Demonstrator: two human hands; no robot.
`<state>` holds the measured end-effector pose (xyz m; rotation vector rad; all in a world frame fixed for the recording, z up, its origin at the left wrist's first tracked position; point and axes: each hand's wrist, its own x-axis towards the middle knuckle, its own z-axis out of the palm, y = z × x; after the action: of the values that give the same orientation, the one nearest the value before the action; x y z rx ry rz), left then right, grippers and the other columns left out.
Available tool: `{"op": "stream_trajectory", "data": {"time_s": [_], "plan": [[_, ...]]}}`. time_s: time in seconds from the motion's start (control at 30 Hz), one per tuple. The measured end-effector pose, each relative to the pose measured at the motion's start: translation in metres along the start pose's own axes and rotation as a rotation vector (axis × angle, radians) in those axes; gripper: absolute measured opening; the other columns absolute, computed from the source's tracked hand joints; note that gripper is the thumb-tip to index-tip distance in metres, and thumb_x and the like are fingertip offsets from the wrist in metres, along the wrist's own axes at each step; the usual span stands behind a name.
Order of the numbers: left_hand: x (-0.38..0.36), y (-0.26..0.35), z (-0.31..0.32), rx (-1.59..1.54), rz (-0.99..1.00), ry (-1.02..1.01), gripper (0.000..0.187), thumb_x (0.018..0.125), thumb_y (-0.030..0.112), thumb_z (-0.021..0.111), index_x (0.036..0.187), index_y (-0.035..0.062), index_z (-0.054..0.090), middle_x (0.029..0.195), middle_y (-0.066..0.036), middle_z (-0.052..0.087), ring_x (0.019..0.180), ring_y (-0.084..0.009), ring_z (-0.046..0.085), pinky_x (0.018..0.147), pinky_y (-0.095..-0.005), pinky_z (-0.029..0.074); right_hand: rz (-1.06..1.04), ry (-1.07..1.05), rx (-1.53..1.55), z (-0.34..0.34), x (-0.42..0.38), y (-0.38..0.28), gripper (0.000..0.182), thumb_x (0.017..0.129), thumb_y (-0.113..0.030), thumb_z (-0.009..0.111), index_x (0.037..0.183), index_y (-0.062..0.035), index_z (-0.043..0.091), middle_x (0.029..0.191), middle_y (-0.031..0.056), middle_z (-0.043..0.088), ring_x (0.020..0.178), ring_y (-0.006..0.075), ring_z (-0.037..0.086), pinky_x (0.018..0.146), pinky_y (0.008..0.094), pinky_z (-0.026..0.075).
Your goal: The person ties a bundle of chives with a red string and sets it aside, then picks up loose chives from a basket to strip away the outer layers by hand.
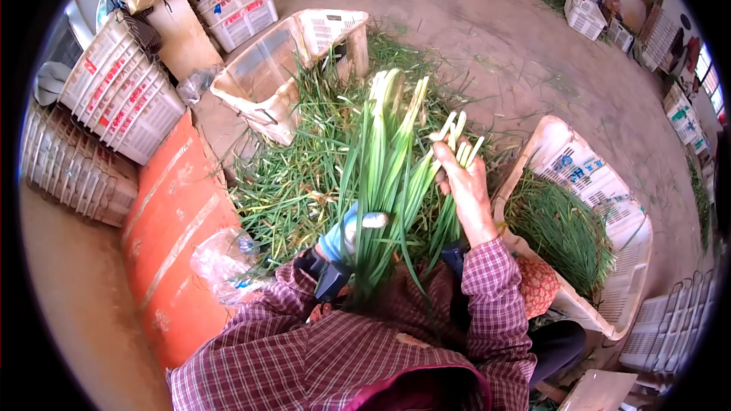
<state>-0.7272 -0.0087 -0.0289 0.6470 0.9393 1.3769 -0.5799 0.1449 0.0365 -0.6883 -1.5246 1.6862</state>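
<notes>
My left hand [349,234], in a blue and white glove, is closed round a bunch of garlic chives [381,148]. The pale stem ends point up and away from me, and the long green leaves hang down over my lap. To its right, my bare right hand [466,186] pinches several more chive stalks [449,141] near their white ends. Their leaves run down beside the bunch in my left hand. Just beyond both hands spreads a heap of loose chives [304,175], some blades yellowed.
A white crate [571,160] on the right holds dark green chives [560,232]. Beyond the heap stands another crate [259,53]. Stacked crates [126,95] line the left, beside an orange sheet [179,236] with a clear plastic bag [228,262]. A person [615,4] is far back right.
</notes>
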Motion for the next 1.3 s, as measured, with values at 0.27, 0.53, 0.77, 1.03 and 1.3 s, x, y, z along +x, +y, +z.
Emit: {"op": "stream_trajectory", "data": {"time_s": [0.27, 0.53, 0.77, 1.03, 1.3], "plan": [[0.005, -0.017, -0.018, -0.034, -0.041, -0.060, 0.051, 0.081, 0.029, 0.067, 0.122, 0.0020, 0.053, 0.102, -0.007, 0.062, 0.093, -0.0196, 0.060, 0.081, -0.0362, 0.051, 0.095, -0.157, 0.190, -0.012, -0.014, 0.030, 0.040, 0.092, -0.020, 0.058, 0.127, -0.0026, 0.050, 0.086, -0.0007, 0.055, 0.071, 0.0073, 0.055, 0.047, 0.0227, 0.036], [0.009, -0.017, 0.008, 0.106, 0.017, -0.134, 0.062, 0.083, 0.035, 0.066, 0.132, 0.0024, 0.046, 0.115, -0.012, 0.060, 0.099, -0.0230, 0.060, 0.082, -0.0364, 0.053, 0.018, -0.240, 0.140, -0.036, -0.025, 0.023, 0.026, 0.092, -0.022, 0.061, 0.111, -0.0056, 0.055, 0.077, -0.0038, 0.054, 0.055, 0.0026, 0.045, 0.046, 0.0177, 0.035], [0.027, -0.007, 0.037, 0.223, -0.035, -0.126, 0.072, 0.084, 0.047, 0.063, 0.137, 0.0043, 0.041, 0.127, -0.013, 0.055, 0.111, -0.0252, 0.057, 0.094, -0.0400, 0.047, -0.121, 0.061, 0.036, -0.049, -0.021, 0.023, 0.023, 0.084, -0.016, 0.069, 0.102, -0.0028, 0.064, 0.078, 0.0011, 0.065, 0.056, 0.0056, 0.054, 0.048, 0.0213, 0.044], [0.011, -0.002, 0.100, 0.270, 0.017, 0.151, 0.055, 0.074, 0.032, 0.073, 0.114, 0.0004, 0.054, 0.096, -0.010, 0.062, 0.085, -0.0211, 0.062, 0.072, -0.0351, 0.051, -0.181, 0.044, -0.002, -0.070, -0.029, 0.025, 0.025, 0.085, -0.015, 0.068, 0.108, -0.0048, 0.067, 0.081, 0.0034, 0.069, 0.056, 0.0059, 0.057, 0.050, 0.0217, 0.047], [-0.022, -0.003, 0.066, 0.190, -0.024, 0.148, 0.049, 0.077, 0.026, 0.071, 0.117, 0.0042, 0.055, 0.093, -0.008, 0.063, 0.068, -0.0156, 0.061, 0.060, -0.0266, 0.051, -0.649, 0.104, -0.321, -0.066, -0.026, 0.034, 0.014, 0.084, -0.007, 0.064, 0.093, 0.0035, 0.060, 0.079, 0.0124, 0.062, 0.062, 0.0181, 0.061, 0.055, 0.0309, 0.049]]}}
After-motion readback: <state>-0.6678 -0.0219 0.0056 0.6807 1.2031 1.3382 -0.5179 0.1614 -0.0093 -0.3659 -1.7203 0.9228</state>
